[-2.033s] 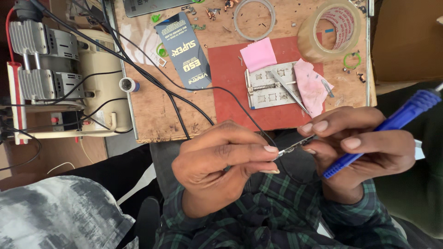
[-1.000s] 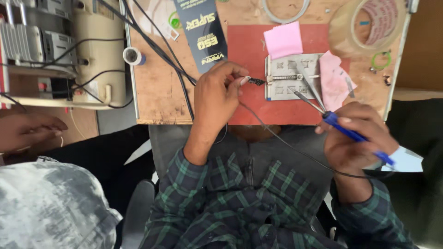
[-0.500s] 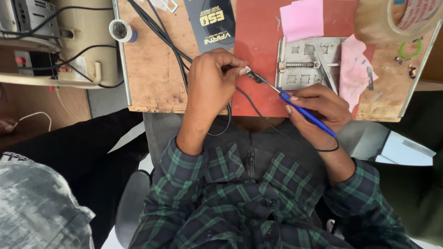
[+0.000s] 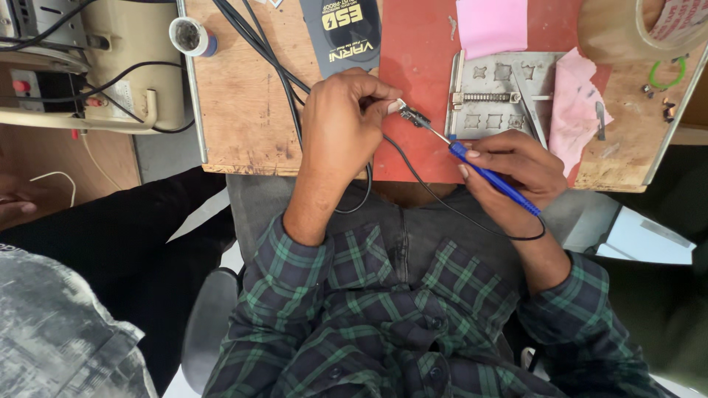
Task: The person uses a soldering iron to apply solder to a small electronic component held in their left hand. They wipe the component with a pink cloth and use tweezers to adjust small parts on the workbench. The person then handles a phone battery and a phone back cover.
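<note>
Nearest the camera, below the table edge, a green plaid shirt (image 4: 383, 309) covers the person's chest and both forearms. Just above it, the right hand (image 4: 509, 166) has its grip closed around a blue-handled soldering iron (image 4: 494, 177), held like a pen, with its thin black cord (image 4: 442, 203) looping back toward the lap. The iron's metal tip points up and left and meets a small dark part (image 4: 413, 116) over the red mat (image 4: 417, 81). The left hand (image 4: 343, 136) has its grip pinched tight on that part, thumb and forefinger closed on its left end, holding it just off the mat near the table's front edge.

Just right of the tip lies a grey metal plate (image 4: 490, 99) with small cut-out shapes, and a pale pink cloth (image 4: 575, 107) rests against its right side. Farther back on the mat sits a pink notepad (image 4: 493, 26). A black pouch (image 4: 343, 33) lies left of the mat, beside thick black cables (image 4: 258, 44) crossing the wooden table (image 4: 236, 103). At the far right corner stands a roll of clear tape (image 4: 649, 26). Off the table's left side sits a beige machine (image 4: 96, 66) with a small white pot (image 4: 190, 35) next to it.
</note>
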